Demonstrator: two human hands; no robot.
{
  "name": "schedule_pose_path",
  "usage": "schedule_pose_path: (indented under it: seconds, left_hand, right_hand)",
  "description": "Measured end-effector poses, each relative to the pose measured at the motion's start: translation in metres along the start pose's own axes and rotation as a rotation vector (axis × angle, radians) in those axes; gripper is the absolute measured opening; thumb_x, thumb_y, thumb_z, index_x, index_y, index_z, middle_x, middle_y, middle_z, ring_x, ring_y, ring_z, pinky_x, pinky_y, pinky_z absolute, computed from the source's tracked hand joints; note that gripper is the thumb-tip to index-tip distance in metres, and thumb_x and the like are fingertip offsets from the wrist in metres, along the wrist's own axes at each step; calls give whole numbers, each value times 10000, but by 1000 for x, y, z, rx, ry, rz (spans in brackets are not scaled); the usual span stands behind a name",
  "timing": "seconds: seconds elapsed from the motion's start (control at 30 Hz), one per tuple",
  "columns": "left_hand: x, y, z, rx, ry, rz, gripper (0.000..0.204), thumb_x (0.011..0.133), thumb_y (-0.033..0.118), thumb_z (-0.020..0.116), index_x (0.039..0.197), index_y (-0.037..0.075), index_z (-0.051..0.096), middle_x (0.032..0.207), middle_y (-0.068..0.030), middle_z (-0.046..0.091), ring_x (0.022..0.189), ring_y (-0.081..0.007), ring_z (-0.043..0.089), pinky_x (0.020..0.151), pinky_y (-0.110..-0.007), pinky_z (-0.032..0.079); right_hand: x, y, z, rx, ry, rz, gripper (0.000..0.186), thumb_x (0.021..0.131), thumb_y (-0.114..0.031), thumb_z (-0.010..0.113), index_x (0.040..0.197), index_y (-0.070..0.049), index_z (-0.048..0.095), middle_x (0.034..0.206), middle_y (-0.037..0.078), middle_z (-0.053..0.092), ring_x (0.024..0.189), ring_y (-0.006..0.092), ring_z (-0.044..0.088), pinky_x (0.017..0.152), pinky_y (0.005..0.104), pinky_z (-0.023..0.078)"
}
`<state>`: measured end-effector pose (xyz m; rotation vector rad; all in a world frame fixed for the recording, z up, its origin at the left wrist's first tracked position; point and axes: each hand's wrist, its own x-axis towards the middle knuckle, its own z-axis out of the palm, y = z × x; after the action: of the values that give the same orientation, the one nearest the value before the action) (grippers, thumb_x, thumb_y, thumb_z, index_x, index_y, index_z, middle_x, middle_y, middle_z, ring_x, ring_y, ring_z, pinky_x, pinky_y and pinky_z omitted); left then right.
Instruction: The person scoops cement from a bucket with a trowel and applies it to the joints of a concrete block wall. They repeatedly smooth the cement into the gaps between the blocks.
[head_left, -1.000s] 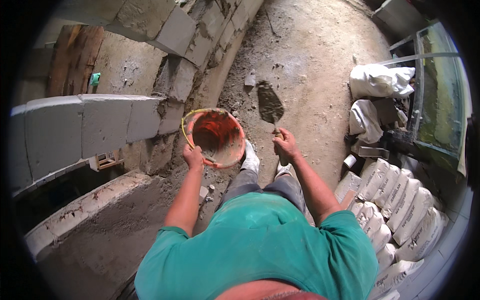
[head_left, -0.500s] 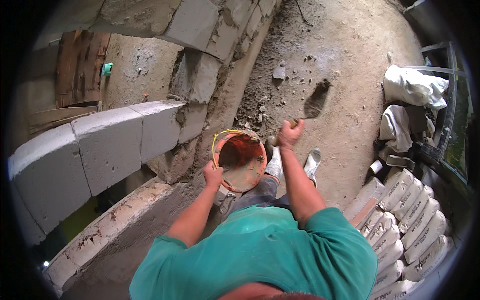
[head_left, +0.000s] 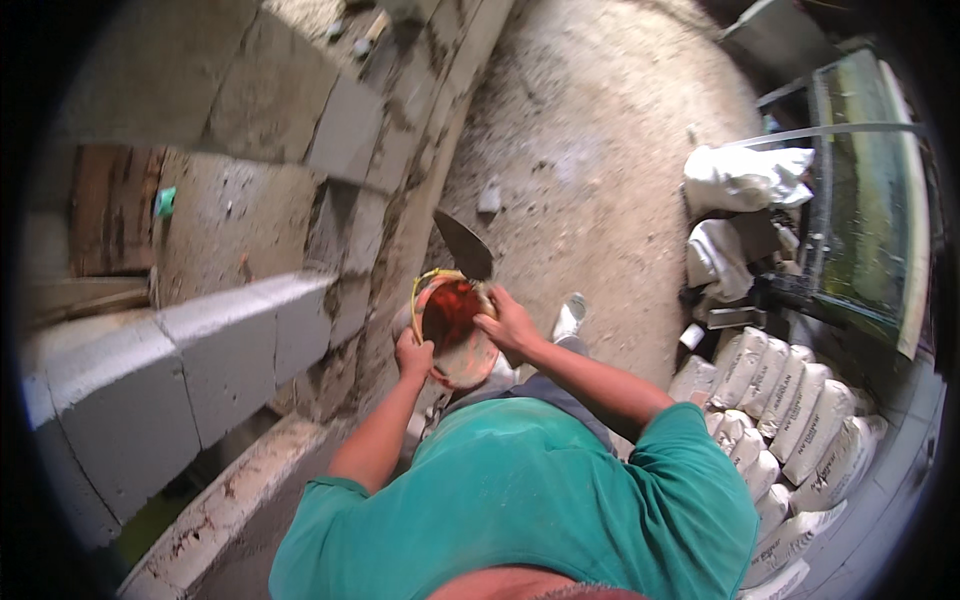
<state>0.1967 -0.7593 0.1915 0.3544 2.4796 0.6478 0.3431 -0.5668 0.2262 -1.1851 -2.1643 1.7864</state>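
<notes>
An orange bucket is in front of me, with grey mortar inside. My left hand is closed at the bucket's left edge, where its yellow handle comes down; whether it grips rim, handle or both is hard to see. My right hand is wrapped round the grip of a trowel at the bucket's right side. The trowel's dark pointed blade stands up over the far rim, tip toward the far left.
A wall of grey blocks runs along the left. Stacked white sacks lie at the right, below white bags and a glass pane. A small block piece rests on the rough floor. My shoe is right of the bucket.
My right hand has brought the trowel from over the floor at the right back to the bucket, its blade now pointing far left. My left hand keeps its hold. The whole view has shifted.
</notes>
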Motion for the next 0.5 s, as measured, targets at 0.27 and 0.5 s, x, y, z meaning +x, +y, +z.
schedule_pose_path:
  seconds: [0.27,0.5]
  left_hand:
    - [80,165,44,282,-71,361,588,745,103,625,1280,70,382,1237,-246,516,1159,-441,529,990,-524,440]
    - [96,370,88,253,-1,264,501,760,48,600,1244,144,513,1271,-204,500,1252,-475,463,1027,-529,419]
  right_hand:
    - [7,99,-247,-303,-169,219,468,812,-368,673,1149,-43,671,975,207,709,881,311,694,781,429,532]
    - [130,53,-351,-171,-537,85,390,853,-314,609,1083,-8,678,967,115,703,889,257,644,805,411,509]
